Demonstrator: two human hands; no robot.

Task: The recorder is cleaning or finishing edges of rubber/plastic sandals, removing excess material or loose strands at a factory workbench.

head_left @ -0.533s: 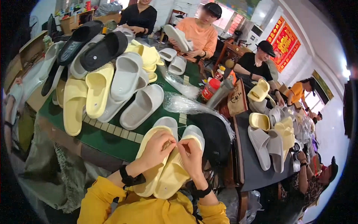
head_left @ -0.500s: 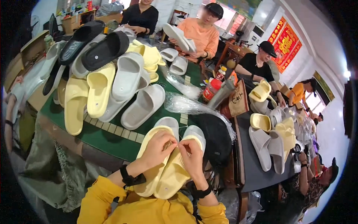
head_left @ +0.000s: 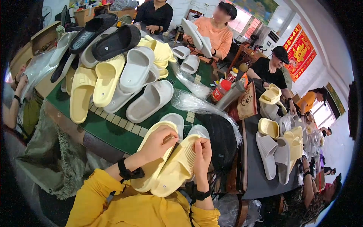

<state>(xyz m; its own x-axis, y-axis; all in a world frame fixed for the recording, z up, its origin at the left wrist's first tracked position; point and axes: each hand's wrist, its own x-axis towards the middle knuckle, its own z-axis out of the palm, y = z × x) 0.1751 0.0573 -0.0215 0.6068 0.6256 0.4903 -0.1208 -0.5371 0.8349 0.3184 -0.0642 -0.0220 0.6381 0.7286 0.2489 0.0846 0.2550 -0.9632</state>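
Note:
A pair of yellow slide slippers rests in my lap area, toes away from me: the left slipper (head_left: pixel 141 174) and the right slipper (head_left: pixel 170 177) lie side by side. Beyond them, partly covered, are two grey slippers (head_left: pixel 175 122). My left hand (head_left: pixel 157 143) lies over the left yellow slipper, its thumb and fingertips pinched; whatever is between them is too fine to make out. My right hand (head_left: pixel 202 154) is closed at the outer edge of the right slipper's strap, fingertips pressed together, their contents hidden.
Ahead, a green table (head_left: pixel 109 126) carries a heap of yellow, grey and black slippers (head_left: pixel 138 70). Bundles of transparent plastic strips (head_left: pixel 196 104) lie near a red-lidded jar (head_left: pixel 221 90). At right, a dark table (head_left: pixel 251 174) holds more slippers. Several people sit around, one holding white slippers (head_left: pixel 193 34).
My hands, which met fingertip to fingertip, have moved apart; the right one has shifted right and down. The yellow slippers have shifted slightly toward me and left. The view has swung a little.

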